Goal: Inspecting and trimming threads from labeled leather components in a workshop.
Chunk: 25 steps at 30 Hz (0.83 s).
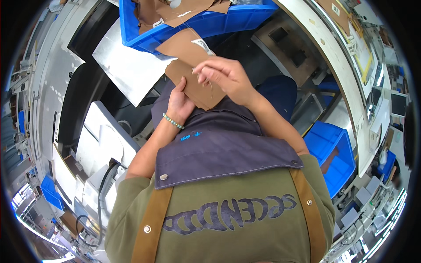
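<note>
Head view.

Left hand (pixel 179 101): wears a green bead bracelet (pixel 173 121) at the wrist; grip closed on the lower left edge of the brown leather pieces (pixel 193 83), thumb on top.

Right hand (pixel 228 76): above the same pieces, thumb and forefinger pinched together on a thin pale thread (pixel 210 87) that hangs in a loop over the leather; grip closed on it.

Brown leather pieces: several flat cut panels stacked and fanned, held in the air over the person's lap, in front of the dark blue apron (pixel 219 144). A small white tag (pixel 202 45) sits at the upper right corner of the topmost panel.

Blue plastic bin (pixel 219 22): just beyond the held pieces, at the upper middle; holds more brown panels of the same kind.

White sheet (pixel 127 65): lies to the left of the bin, its corner near the left hand.

White sewing machine (pixel 103 140): on the bench at the person's left, with a black cable (pixel 101 188) running from it.

Second blue bin (pixel 331 153): low at the person's right, well apart from both hands.
</note>
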Motion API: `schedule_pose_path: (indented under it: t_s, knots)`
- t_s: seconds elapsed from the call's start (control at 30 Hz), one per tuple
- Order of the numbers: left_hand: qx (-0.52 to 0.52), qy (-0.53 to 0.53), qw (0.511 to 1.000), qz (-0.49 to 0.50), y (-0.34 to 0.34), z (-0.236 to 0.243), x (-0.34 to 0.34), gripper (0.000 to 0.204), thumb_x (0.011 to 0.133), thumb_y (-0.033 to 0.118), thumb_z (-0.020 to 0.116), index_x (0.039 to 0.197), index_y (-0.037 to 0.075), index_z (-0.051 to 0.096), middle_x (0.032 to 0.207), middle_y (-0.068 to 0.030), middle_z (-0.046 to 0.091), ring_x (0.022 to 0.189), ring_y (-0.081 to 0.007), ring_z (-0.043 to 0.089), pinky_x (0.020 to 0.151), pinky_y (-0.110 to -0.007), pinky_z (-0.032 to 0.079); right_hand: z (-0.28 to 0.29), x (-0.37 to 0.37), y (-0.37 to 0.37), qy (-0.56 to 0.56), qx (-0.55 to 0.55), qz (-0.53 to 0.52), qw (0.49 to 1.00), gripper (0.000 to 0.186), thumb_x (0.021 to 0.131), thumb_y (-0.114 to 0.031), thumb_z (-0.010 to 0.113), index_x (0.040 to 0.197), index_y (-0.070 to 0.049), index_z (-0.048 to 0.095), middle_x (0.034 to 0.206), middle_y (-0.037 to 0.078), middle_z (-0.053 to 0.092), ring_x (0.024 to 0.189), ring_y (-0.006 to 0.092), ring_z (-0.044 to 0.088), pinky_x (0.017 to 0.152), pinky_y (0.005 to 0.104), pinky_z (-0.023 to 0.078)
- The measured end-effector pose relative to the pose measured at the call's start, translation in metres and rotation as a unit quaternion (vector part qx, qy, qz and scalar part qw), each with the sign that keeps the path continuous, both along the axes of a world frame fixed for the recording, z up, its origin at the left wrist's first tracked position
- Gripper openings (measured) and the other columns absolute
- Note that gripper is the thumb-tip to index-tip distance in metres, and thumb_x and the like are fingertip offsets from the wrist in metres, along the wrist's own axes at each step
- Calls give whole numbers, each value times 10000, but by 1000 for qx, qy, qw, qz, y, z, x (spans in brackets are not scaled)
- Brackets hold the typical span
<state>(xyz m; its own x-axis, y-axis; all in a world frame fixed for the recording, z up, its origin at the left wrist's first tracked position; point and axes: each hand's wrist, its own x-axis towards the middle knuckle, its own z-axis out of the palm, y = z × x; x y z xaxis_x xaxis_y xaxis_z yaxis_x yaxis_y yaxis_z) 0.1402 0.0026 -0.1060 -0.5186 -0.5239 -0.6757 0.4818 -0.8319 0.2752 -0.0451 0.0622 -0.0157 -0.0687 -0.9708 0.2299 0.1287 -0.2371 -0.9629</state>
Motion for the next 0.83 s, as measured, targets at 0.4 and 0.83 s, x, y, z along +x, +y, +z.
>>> schedule_pose_path:
  t_s: [0.4, 0.83]
  knots:
    - [-131, 58, 989, 28, -7, 19, -6, 554, 1048, 466, 430, 1397, 36, 434, 1358, -140, 558, 1238, -299, 554, 1054, -446, 455, -34, 38, 8, 199, 95, 156, 963, 296, 940, -258, 608, 901, 24, 688, 838, 187, 674, 755, 324, 654, 710, 407, 497]
    - [-541, -300, 752, -228, -37, 52, 32, 331, 989, 227, 639, 1173, -47, 665, 1034, -74, 720, 926, -120, 634, 844, -266, 499, -22, -12, -50, 54, 35, 9, 998, 318, 1040, -234, 491, 1139, 4, 677, 997, 67, 666, 663, 92, 563, 679, 228, 479]
